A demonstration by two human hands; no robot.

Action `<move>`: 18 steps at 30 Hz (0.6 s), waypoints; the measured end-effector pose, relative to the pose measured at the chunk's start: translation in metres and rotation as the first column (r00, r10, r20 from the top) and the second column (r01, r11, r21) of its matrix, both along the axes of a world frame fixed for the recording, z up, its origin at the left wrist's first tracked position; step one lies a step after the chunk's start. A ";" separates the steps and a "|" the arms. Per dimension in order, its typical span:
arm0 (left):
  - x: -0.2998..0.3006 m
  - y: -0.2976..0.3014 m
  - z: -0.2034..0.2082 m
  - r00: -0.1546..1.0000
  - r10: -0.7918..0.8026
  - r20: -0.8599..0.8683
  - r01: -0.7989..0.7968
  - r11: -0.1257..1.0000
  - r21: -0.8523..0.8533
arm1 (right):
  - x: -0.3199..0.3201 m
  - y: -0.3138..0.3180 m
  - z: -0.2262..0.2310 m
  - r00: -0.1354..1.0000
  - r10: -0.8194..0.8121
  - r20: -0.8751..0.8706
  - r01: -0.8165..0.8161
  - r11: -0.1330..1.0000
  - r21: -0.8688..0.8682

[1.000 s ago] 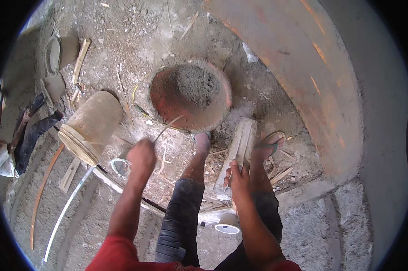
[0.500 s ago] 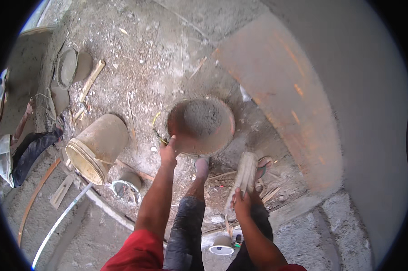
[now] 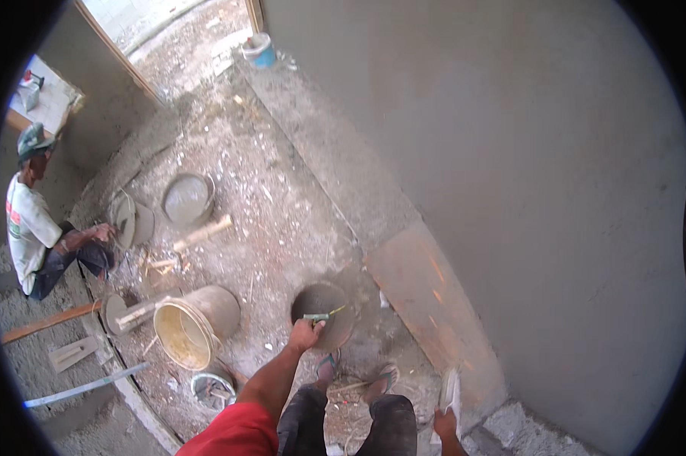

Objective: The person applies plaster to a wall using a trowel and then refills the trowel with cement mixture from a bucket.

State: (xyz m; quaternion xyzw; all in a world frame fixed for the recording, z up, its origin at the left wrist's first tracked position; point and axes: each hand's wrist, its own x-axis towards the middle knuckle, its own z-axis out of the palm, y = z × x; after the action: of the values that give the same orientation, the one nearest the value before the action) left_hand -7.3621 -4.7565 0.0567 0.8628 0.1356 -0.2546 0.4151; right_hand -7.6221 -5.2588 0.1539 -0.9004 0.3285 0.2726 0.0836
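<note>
My left hand (image 3: 306, 335) is closed round the handle (image 3: 317, 317) of a round mortar bucket, a green grip with a yellow end. The bucket (image 3: 344, 334) stands upright just ahead of my feet, dark inside, its contents hard to make out. Low on the right, my right hand (image 3: 445, 423) grips a long, pale, mortar-smeared plastering float (image 3: 451, 389), held beside the rust-streaked board; whether they touch I cannot tell.
A large bucket (image 3: 220, 308) lies tipped to the left, a small pail (image 3: 212, 389) below it. Further off are two mortar buckets (image 3: 187, 199) and a seated co-worker (image 3: 35, 228). The rust-streaked board (image 3: 426, 296) lies along the plastered wall (image 3: 533, 190). A blue-and-white pail (image 3: 259, 50) stands far back.
My view has lifted, showing the co-worker and far doorway. My left hand has gone from the bucket's rim to its handle. My right hand has swung the float out to the right.
</note>
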 end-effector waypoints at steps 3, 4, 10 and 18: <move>0.022 0.044 0.021 0.999 -0.027 0.022 0.024 0.994 0.109 | 0.021 0.061 0.045 0.973 0.057 -0.225 -0.027 0.991 0.134; 0.029 0.068 0.033 1.000 0.005 0.015 -0.008 0.984 0.178 | 0.012 0.078 0.038 0.946 0.137 -0.294 -0.094 0.983 0.157; 0.147 0.144 0.091 0.999 -0.035 0.038 0.025 0.971 0.237 | -0.023 0.145 -0.079 0.869 0.417 -0.268 -0.242 0.828 0.505; 0.175 0.245 0.021 0.982 -0.158 -0.104 0.160 0.987 0.007 | 0.275 0.301 -0.117 0.956 0.116 -0.269 0.011 0.903 0.429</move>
State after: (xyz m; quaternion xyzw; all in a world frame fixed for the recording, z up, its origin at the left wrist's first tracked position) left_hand -7.1869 -4.5111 0.0774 0.8597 0.0895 -0.3302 0.3793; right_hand -7.3470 -4.9581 0.0370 -0.8196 0.2450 0.4680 0.2218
